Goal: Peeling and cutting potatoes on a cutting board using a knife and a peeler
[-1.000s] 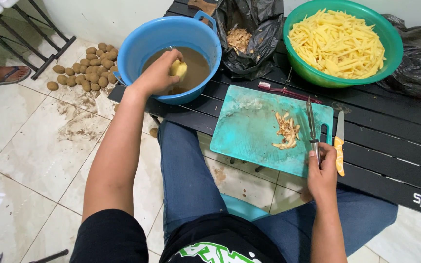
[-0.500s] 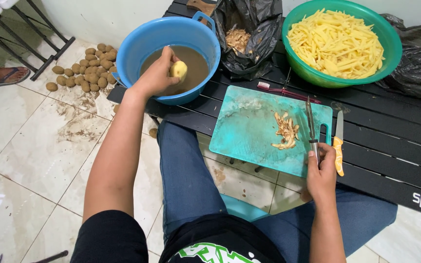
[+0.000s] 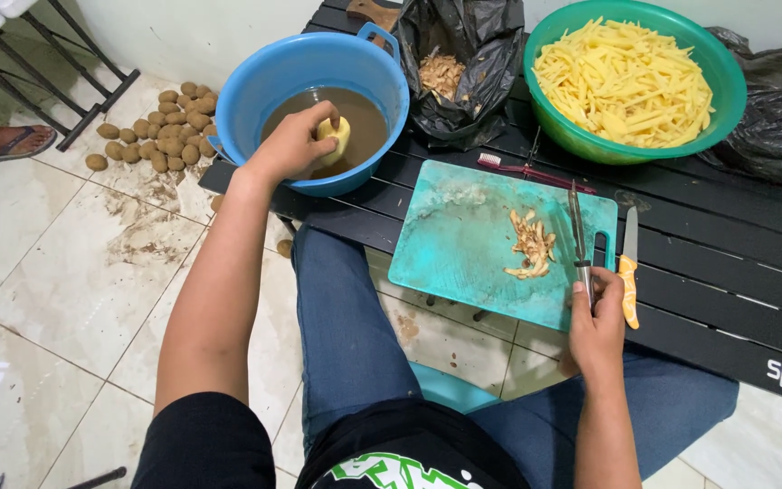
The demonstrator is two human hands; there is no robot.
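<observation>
Over the blue basin (image 3: 255,100) of brown water, the left hand (image 3: 293,145) grips a peeled potato (image 3: 334,138). Right of the basin, the right hand (image 3: 597,317) clasps a peeler (image 3: 578,231) on the teal board (image 3: 463,244). The wet potato could slip and splash.

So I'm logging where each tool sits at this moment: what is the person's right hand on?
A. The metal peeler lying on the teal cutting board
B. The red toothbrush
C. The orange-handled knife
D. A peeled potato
A: the right hand grips the handle of the metal peeler lying on the teal cutting board, while the orange-handled knife lies untouched beside it and the left hand holds the peeled potato.
</observation>
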